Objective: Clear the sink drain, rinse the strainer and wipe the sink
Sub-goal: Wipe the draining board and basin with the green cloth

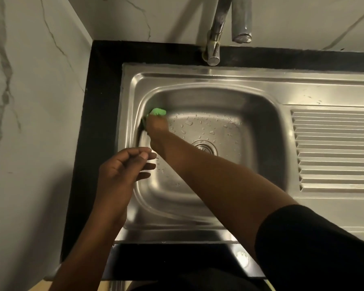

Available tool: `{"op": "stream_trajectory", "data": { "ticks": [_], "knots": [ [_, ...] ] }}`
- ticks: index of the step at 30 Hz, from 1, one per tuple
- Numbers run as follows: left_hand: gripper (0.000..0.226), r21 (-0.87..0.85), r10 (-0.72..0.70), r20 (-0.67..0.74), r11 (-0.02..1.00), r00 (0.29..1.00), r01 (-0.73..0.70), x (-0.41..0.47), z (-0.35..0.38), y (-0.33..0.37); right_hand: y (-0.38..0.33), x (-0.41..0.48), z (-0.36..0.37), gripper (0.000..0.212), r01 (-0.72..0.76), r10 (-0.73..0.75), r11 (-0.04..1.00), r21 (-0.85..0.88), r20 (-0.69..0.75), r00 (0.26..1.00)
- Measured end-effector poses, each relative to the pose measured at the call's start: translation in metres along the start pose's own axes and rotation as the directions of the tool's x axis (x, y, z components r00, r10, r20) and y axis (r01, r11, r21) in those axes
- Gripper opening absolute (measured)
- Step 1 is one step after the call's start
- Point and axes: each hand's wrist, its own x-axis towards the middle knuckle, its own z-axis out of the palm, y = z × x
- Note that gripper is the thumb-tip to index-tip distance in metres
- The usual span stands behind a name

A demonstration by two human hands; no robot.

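The stainless steel sink basin (250,114) lies open toward three o'clock; the chrome tap spout (213,49) overhangs at twelve o'clock.

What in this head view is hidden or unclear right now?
- Sponge: mostly covered by the right hand, blurred.
- Strainer: partly behind the right forearm.
- Tap: top cut off by the frame edge.
- Left hand: fingers curled; seems to hold nothing.

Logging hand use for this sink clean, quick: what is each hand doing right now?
Left hand: open, fingers loosely curled, holding nothing, above the sink's left edge.
Right hand: closed on the green sponge, pressing it against the basin's left wall.
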Motion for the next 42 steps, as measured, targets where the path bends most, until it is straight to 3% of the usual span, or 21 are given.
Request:
{"op": "stream_trajectory", "data": {
  "ticks": [4,8,10,12,14,16,18,22,25,28,30,34,40,42],
  "knots": [
    [0.016,-0.035,-0.007,0.015,0.999,1.0,0.007,-0.001,0.01,0.003,0.044,-0.022,-0.014,0.018,0.048,-0.047,0.97,-0.239,0.013,0.999],
    [0.018,-0.065,-0.006,0.018,0.998,1.0,0.007,0.001,0.011,0.004,0.067,-0.042,-0.056,0.022,0.102,-0.07,0.967,-0.235,0.138,0.988],
    [0.018,-0.06,-0.007,0.017,0.998,1.0,0.008,0.001,0.009,0.003,0.075,-0.048,-0.093,0.013,0.143,-0.146,0.965,-0.22,0.004,0.989],
    [0.017,-0.051,-0.012,0.013,0.999,1.0,0.013,0.001,0.007,0.001,0.08,-0.05,-0.138,0.007,0.183,-0.282,0.912,-0.367,-0.239,0.929],
    [0.017,-0.038,-0.017,0.01,0.999,1.0,0.017,-0.001,0.004,-0.002,0.092,-0.046,-0.184,0.018,0.096,-0.393,0.815,-0.571,-0.424,0.816],
    [0.022,-0.033,-0.022,0.012,0.999,1.0,0.022,-0.002,0.003,-0.004,0.105,-0.04,-0.218,0.032,-0.057,-0.404,0.742,-0.668,-0.512,0.758],
    [0.024,-0.029,-0.029,0.015,0.999,0.999,0.029,-0.002,0.002,-0.005,0.116,-0.032,-0.234,0.044,-0.163,-0.365,0.678,-0.717,-0.52,0.772],
    [0.019,-0.025,-0.037,0.006,0.999,0.999,0.037,0.001,-0.001,-0.006,0.126,-0.016,-0.225,0.084,-0.225,-0.143,0.639,-0.736,-0.401,0.905],
    [0.018,-0.035,-0.051,-0.003,0.998,0.999,0.05,0.003,-0.004,-0.005,0.132,-0.004,-0.214,0.081,-0.267,-0.096,0.586,-0.765,-0.393,0.915],
    [0.018,-0.044,-0.045,-0.008,0.998,0.999,0.044,0.005,-0.009,-0.008,0.124,0.003,-0.214,0.063,-0.33,-0.249,0.427,-0.842,-0.46,0.852],
    [0.018,-0.046,-0.048,-0.01,0.998,0.999,0.048,0.006,-0.011,-0.01,0.123,0.005,-0.217,0.054,-0.322,-0.309,0.383,-0.866,-0.449,0.838],
    [0.018,-0.048,-0.057,-0.013,0.997,0.998,0.056,0.007,-0.014,-0.012,0.133,0.01,-0.219,0.053,-0.261,-0.266,0.535,-0.804,-0.454,0.851],
    [0.019,-0.027,-0.054,-0.015,0.998,0.998,0.054,0.013,-0.02,-0.013,0.131,0.03,-0.193,0.052,-0.243,-0.181,0.815,-0.527,-0.628,0.757],
    [0.019,-0.02,-0.056,-0.013,0.998,0.998,0.056,0.015,-0.021,-0.014,0.121,0.04,-0.161,0.045,-0.107,-0.218,0.877,-0.469,-0.585,0.781]
  ]
}}
